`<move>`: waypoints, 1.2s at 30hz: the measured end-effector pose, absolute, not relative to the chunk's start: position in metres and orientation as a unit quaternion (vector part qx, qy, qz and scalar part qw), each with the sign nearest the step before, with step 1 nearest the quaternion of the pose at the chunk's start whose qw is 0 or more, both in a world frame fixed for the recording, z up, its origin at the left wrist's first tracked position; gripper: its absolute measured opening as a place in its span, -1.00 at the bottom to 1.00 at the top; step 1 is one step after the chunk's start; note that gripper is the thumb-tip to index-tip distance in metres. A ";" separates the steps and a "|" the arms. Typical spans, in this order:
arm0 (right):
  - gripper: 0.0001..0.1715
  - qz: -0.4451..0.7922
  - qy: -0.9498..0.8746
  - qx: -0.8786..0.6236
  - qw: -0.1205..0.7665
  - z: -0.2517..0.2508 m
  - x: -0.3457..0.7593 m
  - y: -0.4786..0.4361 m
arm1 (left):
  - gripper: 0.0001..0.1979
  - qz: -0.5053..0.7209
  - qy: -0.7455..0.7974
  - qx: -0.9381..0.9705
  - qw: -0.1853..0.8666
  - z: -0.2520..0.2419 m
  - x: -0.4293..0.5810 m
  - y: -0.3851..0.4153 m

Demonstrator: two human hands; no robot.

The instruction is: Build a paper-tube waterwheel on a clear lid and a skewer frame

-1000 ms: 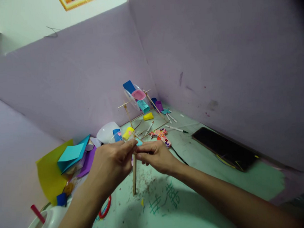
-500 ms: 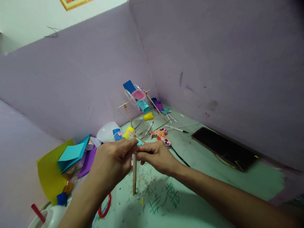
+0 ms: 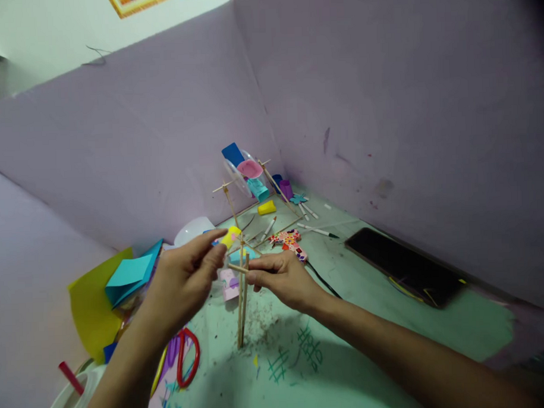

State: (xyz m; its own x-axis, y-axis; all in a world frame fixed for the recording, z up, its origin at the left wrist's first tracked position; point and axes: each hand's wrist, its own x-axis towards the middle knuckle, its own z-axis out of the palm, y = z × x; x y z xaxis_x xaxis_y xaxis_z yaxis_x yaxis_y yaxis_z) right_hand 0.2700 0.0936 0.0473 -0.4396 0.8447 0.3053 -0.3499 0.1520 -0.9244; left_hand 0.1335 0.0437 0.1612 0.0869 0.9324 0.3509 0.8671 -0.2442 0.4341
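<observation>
My right hand (image 3: 283, 279) pinches thin wooden sticks (image 3: 244, 306) where they cross. Two of them stand nearly upright with their lower ends on the table, and a short crosspiece (image 3: 237, 267) pokes out left of my fingertips. My left hand (image 3: 187, 272) is just left of the sticks, thumb and forefinger apart, with nothing visible between them. Behind stands a stick frame (image 3: 230, 205) carrying a wheel of clear discs with a pink cup (image 3: 250, 168) and coloured paper cups. A patterned glue gun (image 3: 293, 245) lies beyond my right hand.
At right lies a dark phone-like slab (image 3: 399, 265). Red-handled scissors (image 3: 197, 358) are near the front, with a white container (image 3: 73, 398) at lower left. Yellow paper (image 3: 95, 311) and a blue folded sheet (image 3: 129, 277) lean at left. Markers (image 3: 317, 230) lie by the wall.
My left hand has drawn away to the left from my right fingertips, its thumb and forefinger parting. The short crosspiece now shows. My right hand has hardly moved.
</observation>
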 end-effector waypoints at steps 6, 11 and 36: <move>-0.87 0.618 -0.583 -0.220 0.480 0.047 0.269 0.094 | -0.62 0.396 0.623 0.633 0.235 0.171 0.124 0.044; -0.85 0.597 -0.602 -0.221 0.482 0.045 0.269 0.094 | -0.75 0.401 0.591 0.683 0.153 0.159 0.138 0.042; -0.87 0.589 -0.595 -0.216 0.503 0.044 0.269 0.094 | -0.75 0.528 0.665 0.510 0.142 0.078 0.145 0.002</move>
